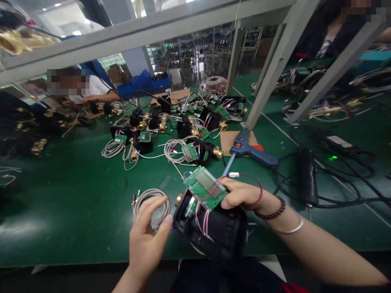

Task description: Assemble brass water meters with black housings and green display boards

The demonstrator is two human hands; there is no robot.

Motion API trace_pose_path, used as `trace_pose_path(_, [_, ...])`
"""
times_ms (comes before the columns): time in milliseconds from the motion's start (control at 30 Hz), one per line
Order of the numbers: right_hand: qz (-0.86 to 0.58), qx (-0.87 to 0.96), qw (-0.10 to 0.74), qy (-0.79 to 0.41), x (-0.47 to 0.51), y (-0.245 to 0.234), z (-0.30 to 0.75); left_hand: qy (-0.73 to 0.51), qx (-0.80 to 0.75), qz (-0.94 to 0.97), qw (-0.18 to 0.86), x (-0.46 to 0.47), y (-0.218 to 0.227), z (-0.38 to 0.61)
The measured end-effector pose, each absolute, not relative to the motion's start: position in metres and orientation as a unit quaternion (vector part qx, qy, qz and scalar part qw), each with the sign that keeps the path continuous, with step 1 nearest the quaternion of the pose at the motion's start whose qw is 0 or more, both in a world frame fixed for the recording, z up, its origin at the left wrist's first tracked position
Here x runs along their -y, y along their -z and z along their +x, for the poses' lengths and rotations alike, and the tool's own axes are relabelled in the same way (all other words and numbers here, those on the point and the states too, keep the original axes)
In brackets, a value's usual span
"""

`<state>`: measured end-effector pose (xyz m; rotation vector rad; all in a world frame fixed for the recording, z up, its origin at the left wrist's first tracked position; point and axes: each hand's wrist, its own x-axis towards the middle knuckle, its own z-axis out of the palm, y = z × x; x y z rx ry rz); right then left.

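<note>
My right hand (pixel 241 194) pinches a green circuit board (pixel 205 187) with a grey display, holding it tilted above a black plastic housing (pixel 218 230). Red and white wires run from the board into the housing. A brass fitting (pixel 179 199) sticks out at the housing's left. My left hand (pixel 148 236) has its fingers curled on a coil of grey cable (pixel 151 203), its thumb against the housing's left edge.
A blue hot-glue gun (pixel 252 150) lies on a cardboard square (pixel 229 140) just beyond. Several similar black units with brass fittings and coiled cables (pixel 171 134) crowd the green table (pixel 70 191). Black cords (pixel 320 179) lie to the right. Other people work at the far left and upper right.
</note>
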<state>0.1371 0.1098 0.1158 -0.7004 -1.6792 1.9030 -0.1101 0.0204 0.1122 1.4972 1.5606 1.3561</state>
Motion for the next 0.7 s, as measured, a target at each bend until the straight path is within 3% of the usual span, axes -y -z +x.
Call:
trace_pose_path(67, [-0.2,0.635,0.202,-0.719,-0.115,-0.123,0.137,-0.519,-0.567,0.562,0.307,-0.024,-0.105,-0.101])
trace_pose_path(200, [-0.12,0.632,0.14,-0.752,-0.118,-0.127,0.133,-0.495,-0.511,0.535,0.455,-0.025,-0.111,-0.083])
trace_pose_path(467, [-0.117,0.588,0.117,-0.792,-0.12,-0.117,0.131,-0.481,-0.506,0.565,0.44,-0.025,-0.121,-0.073])
trace_pose_path(600, [-0.103,0.575,0.105,-0.805,-0.122,-0.113,0.128,-0.468,-0.52,0.598,0.392,-0.023,-0.115,-0.075])
trace_pose_path(700, [-0.112,0.566,0.094,-0.811,-0.122,-0.107,0.126,-0.503,-0.537,0.647,0.202,-0.02,-0.111,-0.082])
